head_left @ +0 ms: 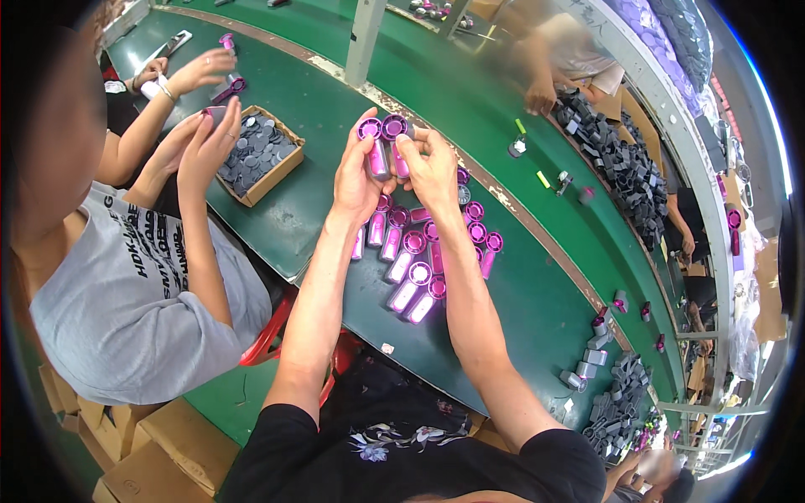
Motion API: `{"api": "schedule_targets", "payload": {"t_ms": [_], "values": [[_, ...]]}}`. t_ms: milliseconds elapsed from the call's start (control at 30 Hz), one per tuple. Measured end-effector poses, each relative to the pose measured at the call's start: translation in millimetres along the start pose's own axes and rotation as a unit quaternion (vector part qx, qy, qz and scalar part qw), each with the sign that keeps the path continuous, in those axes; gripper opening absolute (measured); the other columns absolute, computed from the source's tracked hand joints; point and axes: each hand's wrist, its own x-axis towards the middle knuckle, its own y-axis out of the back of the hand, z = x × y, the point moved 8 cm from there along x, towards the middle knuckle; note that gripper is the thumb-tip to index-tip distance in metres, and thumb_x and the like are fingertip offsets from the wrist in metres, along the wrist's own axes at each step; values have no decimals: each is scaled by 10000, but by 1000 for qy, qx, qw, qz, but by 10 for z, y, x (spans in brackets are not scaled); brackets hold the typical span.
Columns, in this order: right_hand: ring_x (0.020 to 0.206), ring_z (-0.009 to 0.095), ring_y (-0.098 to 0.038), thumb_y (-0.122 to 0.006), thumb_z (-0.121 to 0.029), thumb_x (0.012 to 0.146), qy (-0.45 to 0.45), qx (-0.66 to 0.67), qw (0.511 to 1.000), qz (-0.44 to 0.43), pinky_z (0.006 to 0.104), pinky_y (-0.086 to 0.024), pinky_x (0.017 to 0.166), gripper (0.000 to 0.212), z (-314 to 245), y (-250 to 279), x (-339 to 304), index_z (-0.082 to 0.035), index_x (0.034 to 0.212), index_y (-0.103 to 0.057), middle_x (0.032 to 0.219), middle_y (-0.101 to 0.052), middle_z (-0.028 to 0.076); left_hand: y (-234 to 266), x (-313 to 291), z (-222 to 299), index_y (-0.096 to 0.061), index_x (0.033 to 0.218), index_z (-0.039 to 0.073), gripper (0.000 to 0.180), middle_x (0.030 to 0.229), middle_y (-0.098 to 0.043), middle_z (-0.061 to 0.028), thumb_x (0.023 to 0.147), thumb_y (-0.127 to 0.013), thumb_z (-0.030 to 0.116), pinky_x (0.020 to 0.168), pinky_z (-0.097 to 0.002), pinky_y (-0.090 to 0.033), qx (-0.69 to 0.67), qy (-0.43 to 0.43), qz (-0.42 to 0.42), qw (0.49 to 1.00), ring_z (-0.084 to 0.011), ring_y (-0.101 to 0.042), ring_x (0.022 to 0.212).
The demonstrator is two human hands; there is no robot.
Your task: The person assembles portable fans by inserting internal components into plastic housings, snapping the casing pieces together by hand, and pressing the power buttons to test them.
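In the head view, both hands are raised over the green tabletop point(352, 109), each holding one small purple-and-silver handheld fan. The left hand point(356, 172) wraps its fingers around the silver handle of the left fan point(371, 147), its round purple head pointing to the far side. The right hand point(432, 168) pinches the right fan point(396, 142) between thumb and fingers just below its head. The two fans are held side by side, heads touching or nearly so, probably so they can be compared or checked at close range.

Just below the hands, on the near part of the tabletop, lies a row of like fans point(423, 251), laid close together with heads to the far side, seemingly lined up to keep them in order.

To the left, another person's hands point(197, 142) work beside a cardboard box point(260, 155) of grey round parts. On the right a pile of dark grey parts point(625, 172) lies along the far edge, and a smaller grey pile point(612, 402) sits near right.
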Motion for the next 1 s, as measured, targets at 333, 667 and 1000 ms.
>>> {"api": "schedule_targets", "payload": {"t_ms": [333, 667, 1000], "values": [[693, 182, -773, -761, -307, 1019, -8, 35, 999, 2, 328, -596, 584, 423, 118, 137, 36, 56, 1229, -711, 928, -804, 131, -67, -2, -75, -346, 1717, 187, 602, 1322, -687, -59, 1156, -492, 350, 505, -267, -497, 60, 11, -9, 998, -143, -699, 883], [1108, 230, -744, -529, -182, 1034, 66, 73, 987, -131, 368, -577, 982, 520, 78, 216, 118, 59, 1486, -615, 1250, -787, 170, -200, -62, 22, -392, 1646, 71, 664, 1436, -597, -113, 1067, -715, 112, 1007, -351, -600, 313, -169, -9, 935, -181, -641, 1263], [1347, 256, -642, -534, -53, 954, 65, 81, 981, -164, 372, -478, 1157, 591, 83, 244, 102, 44, 1536, -569, 1424, -696, 192, -150, -61, -13, -420, 1644, 121, 684, 1475, -563, -112, 1041, -725, 20, 1057, -343, -583, 327, -160, -8, 932, -182, -619, 1276]]}}
